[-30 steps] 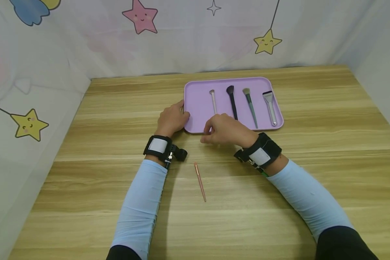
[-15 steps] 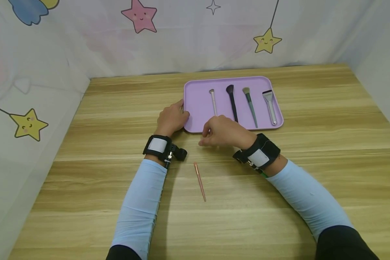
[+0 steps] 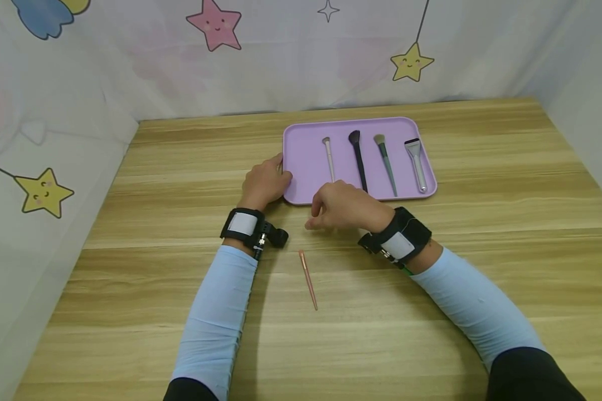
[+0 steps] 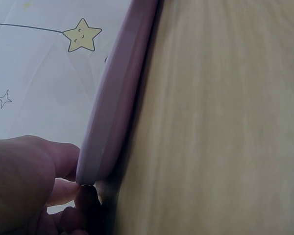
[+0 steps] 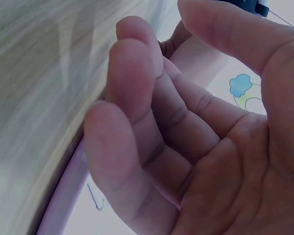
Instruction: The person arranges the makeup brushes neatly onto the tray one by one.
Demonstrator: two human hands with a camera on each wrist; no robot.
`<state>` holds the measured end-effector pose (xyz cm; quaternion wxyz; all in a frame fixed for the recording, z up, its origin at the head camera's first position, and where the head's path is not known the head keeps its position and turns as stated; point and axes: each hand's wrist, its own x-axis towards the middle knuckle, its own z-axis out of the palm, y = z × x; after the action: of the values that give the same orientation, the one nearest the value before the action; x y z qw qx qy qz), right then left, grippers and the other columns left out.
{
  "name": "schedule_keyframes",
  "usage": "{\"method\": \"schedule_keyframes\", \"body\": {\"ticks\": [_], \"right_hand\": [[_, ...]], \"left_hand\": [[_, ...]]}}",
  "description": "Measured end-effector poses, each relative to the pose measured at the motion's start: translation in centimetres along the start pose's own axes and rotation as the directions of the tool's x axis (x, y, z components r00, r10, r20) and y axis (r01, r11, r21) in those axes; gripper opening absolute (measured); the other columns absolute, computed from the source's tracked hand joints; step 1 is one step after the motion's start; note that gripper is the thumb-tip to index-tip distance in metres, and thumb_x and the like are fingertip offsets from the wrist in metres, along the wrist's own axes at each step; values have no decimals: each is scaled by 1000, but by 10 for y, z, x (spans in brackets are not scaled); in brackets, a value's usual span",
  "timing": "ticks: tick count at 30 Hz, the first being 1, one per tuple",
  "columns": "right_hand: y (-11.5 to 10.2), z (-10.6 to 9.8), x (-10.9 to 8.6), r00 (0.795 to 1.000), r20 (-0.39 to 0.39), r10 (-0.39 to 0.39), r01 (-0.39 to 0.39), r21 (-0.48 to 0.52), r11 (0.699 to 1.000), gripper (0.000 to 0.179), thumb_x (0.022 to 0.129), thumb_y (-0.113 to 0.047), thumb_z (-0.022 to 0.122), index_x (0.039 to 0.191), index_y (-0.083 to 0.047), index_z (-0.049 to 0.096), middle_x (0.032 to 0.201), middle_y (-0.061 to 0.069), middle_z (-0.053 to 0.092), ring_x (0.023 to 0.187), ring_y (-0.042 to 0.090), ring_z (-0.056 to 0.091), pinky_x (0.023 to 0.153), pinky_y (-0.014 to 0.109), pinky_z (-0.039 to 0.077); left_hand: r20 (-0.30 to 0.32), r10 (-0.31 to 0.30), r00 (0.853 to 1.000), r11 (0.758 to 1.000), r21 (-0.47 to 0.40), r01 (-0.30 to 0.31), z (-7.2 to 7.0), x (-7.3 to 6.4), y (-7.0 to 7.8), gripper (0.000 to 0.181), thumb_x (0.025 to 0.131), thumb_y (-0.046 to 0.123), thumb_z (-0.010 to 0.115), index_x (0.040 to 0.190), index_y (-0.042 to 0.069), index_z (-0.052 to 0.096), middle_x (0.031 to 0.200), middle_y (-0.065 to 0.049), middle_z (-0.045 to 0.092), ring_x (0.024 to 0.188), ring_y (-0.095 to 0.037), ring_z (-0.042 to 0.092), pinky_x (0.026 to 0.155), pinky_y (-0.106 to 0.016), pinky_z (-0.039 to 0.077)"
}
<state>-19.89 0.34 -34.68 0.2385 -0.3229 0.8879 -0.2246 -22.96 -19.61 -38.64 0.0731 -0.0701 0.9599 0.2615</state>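
My left hand (image 3: pixel 265 181) grips the left edge of a purple tray (image 3: pixel 303 161), thumb at the rim and fingers curled at its underside in the left wrist view. Over the tray's front edge hovers my right hand (image 3: pixel 348 206); its fingers (image 5: pixel 112 152) are loosely bent with nothing between them. Side by side in the tray lie a small white-handled makeup brush (image 3: pixel 329 156), a black angled brush (image 3: pixel 358 156), a green brush (image 3: pixel 387 163) and a silver flat-headed brush (image 3: pixel 418 166). The right hand hides the lower ends of the white and black ones.
A thin rose-gold makeup brush (image 3: pixel 308 280) lies on the wooden table (image 3: pixel 180 167) in front of the tray, between my forearms. Behind the table hangs a white curtain (image 3: pixel 281 72) printed with stars.
My right hand has drawn back slightly toward me and to the left, showing a little more of the white and black brushes. The left hand stays on the tray's edge.
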Motion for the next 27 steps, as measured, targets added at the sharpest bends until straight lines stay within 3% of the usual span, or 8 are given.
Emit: {"method": "schedule_keyframes", "body": {"ticks": [18, 27], "right_hand": [[-4, 1, -3, 998, 68, 16, -16, -2, 1000, 27, 88, -37, 78, 93, -11, 77, 70, -3, 69, 59, 14, 63, 58, 33, 50], [-7, 3, -3, 996, 90, 20, -16, -38, 999, 27, 88, -39, 78, 92, -13, 78, 70, -4, 69, 61, 14, 62, 58, 34, 49]], "left_hand": [[0, -3, 1000, 1000, -6, 3, 1, 0, 0, 65, 96, 31, 51, 157, 14, 39, 148, -14, 52, 100, -33, 56, 80, -44, 46], [-6, 2, 1000, 1000, -7, -2, 0, -1, 1, 64, 95, 31, 51, 157, 15, 40, 147, -14, 52, 102, -33, 56, 83, -46, 46]]}}
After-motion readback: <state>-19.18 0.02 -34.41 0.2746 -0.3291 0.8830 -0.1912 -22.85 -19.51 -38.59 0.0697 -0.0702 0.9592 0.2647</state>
